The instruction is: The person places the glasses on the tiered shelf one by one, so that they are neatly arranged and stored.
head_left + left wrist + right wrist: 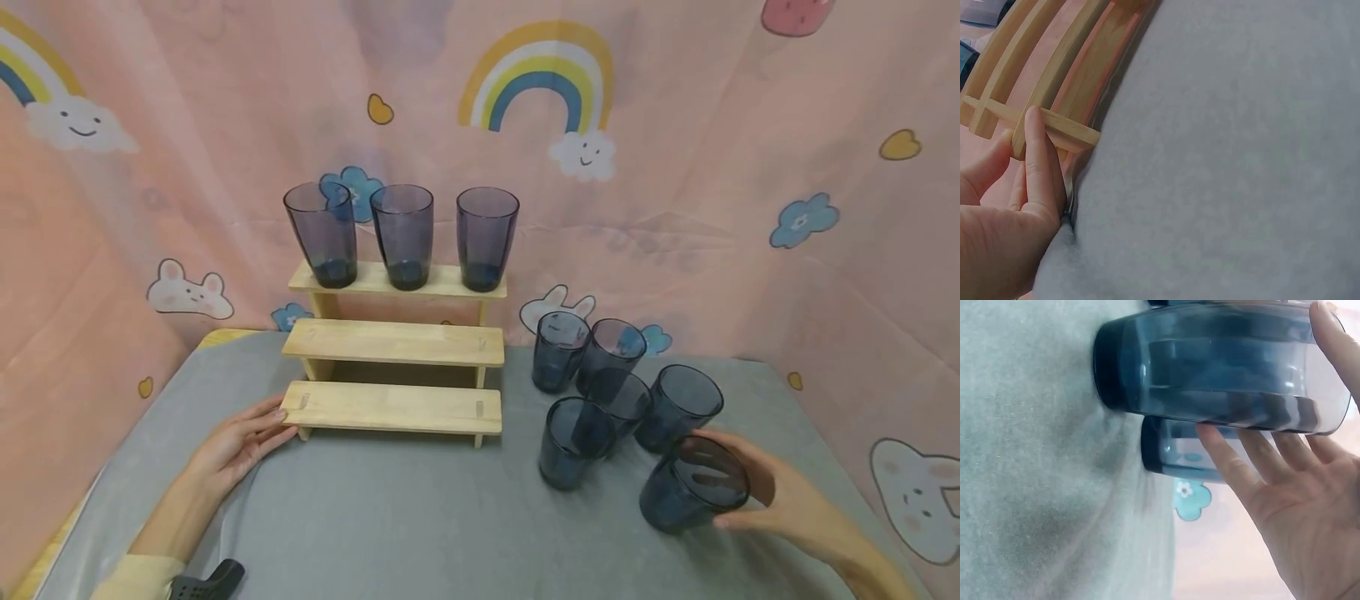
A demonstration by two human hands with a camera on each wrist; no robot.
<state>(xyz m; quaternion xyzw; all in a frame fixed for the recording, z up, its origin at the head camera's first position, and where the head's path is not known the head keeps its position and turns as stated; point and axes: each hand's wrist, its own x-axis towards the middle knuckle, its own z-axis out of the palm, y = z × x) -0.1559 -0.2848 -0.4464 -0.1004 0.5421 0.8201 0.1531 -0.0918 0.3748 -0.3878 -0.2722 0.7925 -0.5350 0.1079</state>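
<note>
In the head view, a three-tier wooden stand (pixel 393 407) sits on a grey cloth, with three purple-tinted glasses (pixel 402 237) upright along its top tier. My left hand (pixel 236 443) is at the left end of the lowest tier; in the left wrist view, thumb and fingers (pixel 1036 162) pinch that board's end. On the right, my right hand (pixel 783 492) holds a dark blue glass (pixel 678 492), thumb on the near side and fingers behind it. The right wrist view shows this glass (pixel 1210 369) from the side, its base at or just above the cloth.
Several more blue glasses (pixel 573 442) stand grouped between the stand and my right hand, some overlapping in view. Grey cloth (pixel 420 525) covers the table in front. A pink patterned curtain (pixel 675 167) hangs behind and at both sides.
</note>
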